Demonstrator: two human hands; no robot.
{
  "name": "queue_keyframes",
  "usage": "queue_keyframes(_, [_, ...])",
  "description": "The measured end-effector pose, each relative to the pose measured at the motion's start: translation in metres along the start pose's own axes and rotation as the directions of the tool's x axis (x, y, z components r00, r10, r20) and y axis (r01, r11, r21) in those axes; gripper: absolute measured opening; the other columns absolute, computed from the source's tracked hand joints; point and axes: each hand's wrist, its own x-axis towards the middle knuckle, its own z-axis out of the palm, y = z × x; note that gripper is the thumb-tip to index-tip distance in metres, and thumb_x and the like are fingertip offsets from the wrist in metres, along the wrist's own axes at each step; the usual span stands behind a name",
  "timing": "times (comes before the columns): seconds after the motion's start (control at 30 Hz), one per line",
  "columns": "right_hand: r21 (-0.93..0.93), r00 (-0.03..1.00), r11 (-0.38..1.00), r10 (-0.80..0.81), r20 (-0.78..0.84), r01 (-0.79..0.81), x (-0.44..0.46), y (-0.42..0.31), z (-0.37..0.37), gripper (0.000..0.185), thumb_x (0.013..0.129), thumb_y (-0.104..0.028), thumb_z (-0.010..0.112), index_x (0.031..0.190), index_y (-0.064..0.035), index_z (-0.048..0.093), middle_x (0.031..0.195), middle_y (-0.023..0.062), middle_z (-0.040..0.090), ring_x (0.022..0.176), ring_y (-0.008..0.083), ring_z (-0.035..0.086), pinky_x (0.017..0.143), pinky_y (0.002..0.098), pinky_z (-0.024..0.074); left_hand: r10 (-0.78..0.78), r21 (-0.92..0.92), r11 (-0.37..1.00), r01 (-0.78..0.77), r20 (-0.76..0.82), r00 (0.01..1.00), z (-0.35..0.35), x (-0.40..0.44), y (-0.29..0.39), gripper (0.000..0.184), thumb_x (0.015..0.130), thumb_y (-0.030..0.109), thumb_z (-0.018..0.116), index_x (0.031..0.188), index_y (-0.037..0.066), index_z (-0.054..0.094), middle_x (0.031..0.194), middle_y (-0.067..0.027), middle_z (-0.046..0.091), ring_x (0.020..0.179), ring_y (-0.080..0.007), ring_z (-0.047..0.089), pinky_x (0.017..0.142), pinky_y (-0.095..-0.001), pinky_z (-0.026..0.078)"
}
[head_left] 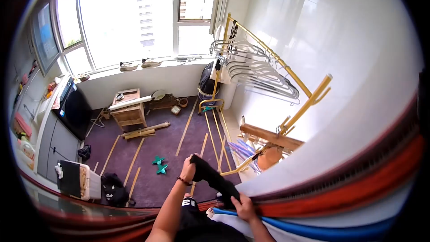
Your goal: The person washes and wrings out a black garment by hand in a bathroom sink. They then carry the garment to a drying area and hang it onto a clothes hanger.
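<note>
A length of black fabric [214, 179], which looks like a folded or bunched garment, stretches between my two hands above the floor. Its upper end is gripped by my left hand [188, 170], with a dark bracelet on the wrist. Lower and to the right, my right hand [244, 208] has its fingers closed round the other end. What kind of garment it is, I cannot tell. Up ahead on the right, several grey hangers [260, 69] hang from a yellow clothes rack [286, 68], apart from both hands.
Green plastic pieces [160, 165] lie on the purple floor mat [174, 127]. A wooden cabinet [129, 114] stands below the window. At left are a white bin [93, 183], a black bag [113, 190] and a washing machine [76, 107]. Orange and blue cloth [340, 206] spreads at lower right.
</note>
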Motion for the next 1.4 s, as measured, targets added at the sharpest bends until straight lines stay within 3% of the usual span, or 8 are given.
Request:
queue_keyframes(0.2, [-0.089,1.000,0.996,0.017,-0.014,-0.018,0.063,0.027,0.004,0.029,0.097,-0.015,0.061,0.117,0.0054,0.064,0.121,0.0159,0.064,0.110,0.0248,0.062,0.096,0.0313,0.0465,-0.074,0.143,0.987,0.076,-0.018,0.997,-0.036,0.086,0.004,0.025,0.094,0.026,0.051,0.080,0.005,0.055,0.075,-0.0016,0.058,0.072,-0.0105,0.056,0.065,-0.0264,0.046])
queue_keyframes(0.27, [0.090,0.972,0.970,0.231,-0.035,-0.227,0.091,0.008,0.010,0.030,0.095,-0.011,0.060,0.120,0.0048,0.064,0.129,0.0149,0.063,0.119,0.0239,0.061,0.101,0.0311,0.0445,-0.154,0.131,0.980,0.147,0.048,0.987,-0.043,0.114,0.023,0.021,0.090,0.024,0.054,0.079,0.006,0.053,0.075,0.0006,0.055,0.074,-0.0087,0.052,0.065,-0.0249,0.042])
queue_keyframes(0.37, [0.116,0.993,0.993,0.046,-0.112,-0.033,0.166,0.003,0.026,0.031,0.091,-0.005,0.059,0.120,0.0047,0.065,0.133,0.0142,0.062,0.119,0.0224,0.060,0.102,0.0314,0.0445,-0.143,0.196,0.976,0.093,0.263,0.954,-0.041,0.179,0.066,0.003,0.082,0.003,0.057,0.082,0.005,0.055,0.076,0.0043,0.053,0.073,-0.0054,0.049,0.063,-0.0232,0.039])
queue_keyframes(0.6, [0.125,0.953,0.979,0.187,-0.238,-0.161,0.346,0.016,0.086,0.019,0.089,-0.008,0.070,0.105,-0.0004,0.061,0.083,0.0064,0.065,0.079,0.0120,0.060,0.073,0.0278,0.0487,-0.102,0.012,0.994,0.113,0.520,0.848,-0.075,0.324,0.109,0.023,0.080,0.012,0.070,0.086,0.007,0.049,0.078,0.0062,0.046,0.073,-0.0033,0.044,0.063,-0.0219,0.036])
queue_keyframes(0.67, [0.007,0.956,0.980,0.197,-0.218,-0.200,0.388,0.007,0.095,0.022,0.089,-0.007,0.070,0.104,-0.0017,0.055,0.081,0.0052,0.061,0.078,0.0106,0.058,0.071,0.0270,0.0471,-0.023,0.052,0.999,-0.005,0.522,0.852,-0.091,0.360,0.125,0.032,0.077,0.014,0.074,0.086,0.006,0.045,0.079,0.0035,0.044,0.075,-0.0045,0.042,0.064,-0.0227,0.036])
queue_keyframes(0.83, [0.285,0.943,0.946,0.229,-0.241,-0.157,0.480,-0.015,0.123,0.035,0.088,-0.001,0.067,0.117,-0.0034,0.049,0.091,0.0053,0.064,0.083,0.0093,0.061,0.074,0.0257,0.0483,0.039,-0.003,0.999,-0.043,0.464,0.885,-0.116,0.436,0.138,0.036,0.074,0.012,0.074,0.085,0.007,0.041,0.079,0.0027,0.041,0.074,-0.0061,0.036,0.063,-0.0231,0.033])
queue_keyframes(1.07, [0.243,0.959,0.965,0.153,-0.238,-0.093,0.608,-0.006,0.136,0.029,0.084,0.004,0.058,0.112,-0.0015,0.056,0.088,0.0064,0.065,0.080,0.0111,0.063,0.072,0.0252,0.0482,0.035,-0.068,0.998,-0.005,0.458,0.888,-0.126,0.536,0.155,0.035,0.075,0.012,0.073,0.084,0.008,0.040,0.083,0.0024,0.042,0.076,-0.0066,0.038,0.065,-0.0225,0.034])
queue_keyframes(1.4, [0.475,0.882,0.849,0.022,-0.471,0.233,0.752,-0.042,0.092,0.020,0.094,0.001,0.057,0.113,-0.0003,0.054,0.099,0.0098,0.066,0.093,0.0157,0.066,0.085,0.0294,0.0515,-0.003,0.113,0.991,-0.079,0.591,0.807,-0.116,0.680,0.204,0.030,0.076,0.011,0.073,0.081,0.006,0.044,0.083,0.0003,0.047,0.078,-0.0078,0.043,0.069,-0.0237,0.037])
